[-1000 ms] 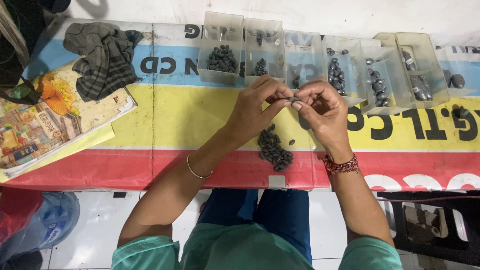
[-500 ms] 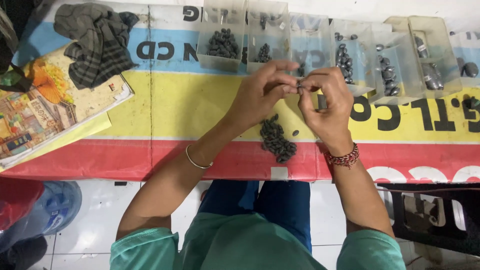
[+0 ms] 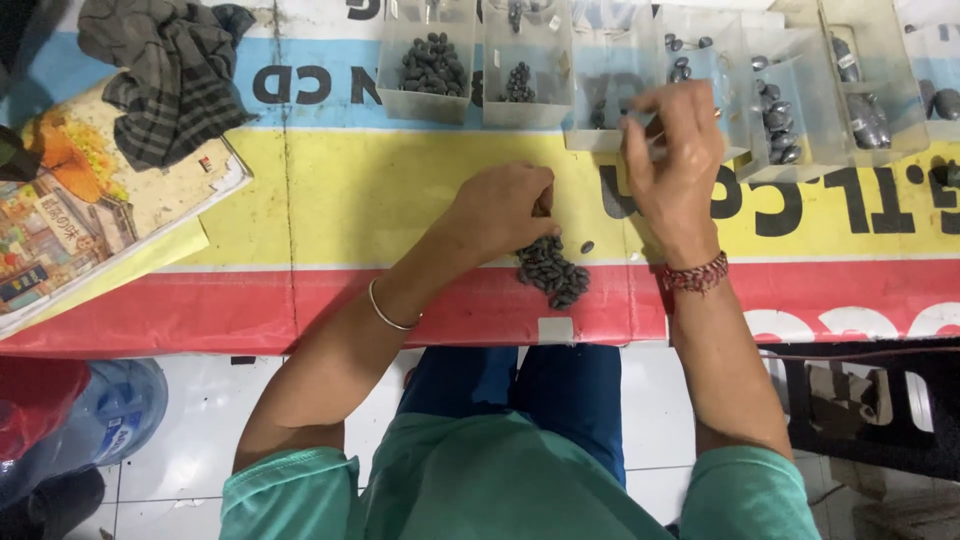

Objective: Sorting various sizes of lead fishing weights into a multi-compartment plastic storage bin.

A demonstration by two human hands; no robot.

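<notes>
Table covered with a yellow, red and blue printed banner (image 3: 330,190); white tile floor below. Row of clear plastic boxes (image 3: 430,60) along the far edge, several already holding dark pellets. A small pile of pellets (image 3: 552,270) remains unsorted near the table's front edge. Left hand (image 3: 500,212) pinches into the pile, fingers closed; what it has hold of cannot be told. Right hand (image 3: 675,160) raised by the boxes, blurred, grip unclear.

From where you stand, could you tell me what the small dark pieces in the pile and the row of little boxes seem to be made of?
Small dark pieces: probably metal, perhaps lead, judging by the dull grey, faintly shiny rounded surfaces; the left hand rests on them.
Little boxes: likely clear plastic, since the contents and banner show through the thin, cloudy walls. The right hand is raised near them.
</notes>
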